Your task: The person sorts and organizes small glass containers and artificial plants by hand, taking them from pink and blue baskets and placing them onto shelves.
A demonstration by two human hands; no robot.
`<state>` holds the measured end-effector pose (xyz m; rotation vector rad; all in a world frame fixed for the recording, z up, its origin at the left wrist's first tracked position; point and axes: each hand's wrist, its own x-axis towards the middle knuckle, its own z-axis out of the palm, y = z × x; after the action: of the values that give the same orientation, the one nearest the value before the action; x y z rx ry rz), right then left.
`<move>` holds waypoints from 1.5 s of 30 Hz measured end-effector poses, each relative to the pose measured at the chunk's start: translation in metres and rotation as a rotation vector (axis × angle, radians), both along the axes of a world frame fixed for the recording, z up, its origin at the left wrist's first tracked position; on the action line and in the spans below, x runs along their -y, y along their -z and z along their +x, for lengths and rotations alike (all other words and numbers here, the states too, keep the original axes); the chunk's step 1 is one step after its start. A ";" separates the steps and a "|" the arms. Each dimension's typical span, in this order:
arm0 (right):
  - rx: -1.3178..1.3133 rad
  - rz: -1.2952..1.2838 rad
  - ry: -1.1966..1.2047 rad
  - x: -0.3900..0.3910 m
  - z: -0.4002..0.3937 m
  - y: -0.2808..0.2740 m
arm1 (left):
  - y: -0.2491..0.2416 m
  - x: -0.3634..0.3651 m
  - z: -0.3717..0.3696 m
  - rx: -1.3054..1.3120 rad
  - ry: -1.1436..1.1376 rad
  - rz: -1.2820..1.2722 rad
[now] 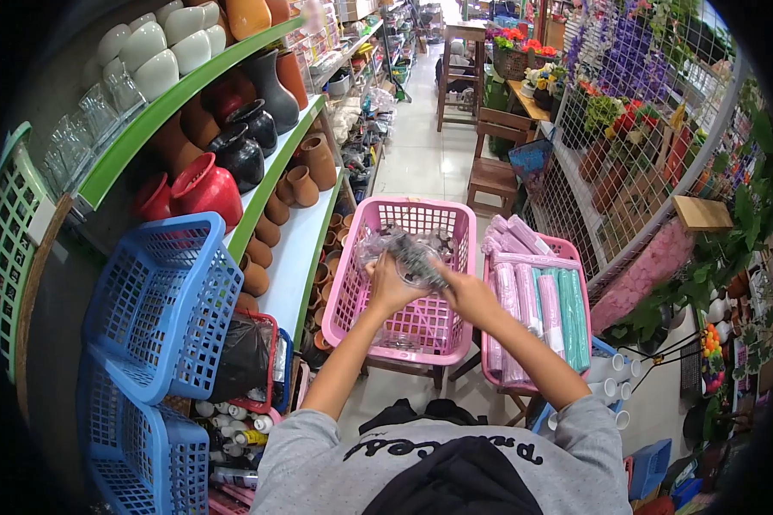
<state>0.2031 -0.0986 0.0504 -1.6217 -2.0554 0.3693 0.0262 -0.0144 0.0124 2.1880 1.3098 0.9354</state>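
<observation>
In front of me a pink plastic basket stands raised off the floor. Over it, a clear plastic packet with dark contents is between my hands; what is inside is too small to make out. My left hand has its fingers closed on the packet's near left side. From the right, my right hand pinches the packet's edge. More clear packets with dark pieces lie at the far end of the basket, partly hidden by my hands. Its near end shows bare lattice and some clear plastic.
At right, a second pink basket holds pink and teal wrapped rolls. Blue baskets stack at left beside shelves of pots and vases. A wooden chair and wire mesh rack line the aisle's right side.
</observation>
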 end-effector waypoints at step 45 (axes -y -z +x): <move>-0.262 -0.048 0.739 0.104 0.148 0.034 | 0.083 0.052 0.244 -0.016 0.633 -0.134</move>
<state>0.3515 -0.2031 0.0159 -2.0868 -1.1546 0.3353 0.2704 -0.0665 -0.0706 2.2810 0.5843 0.5591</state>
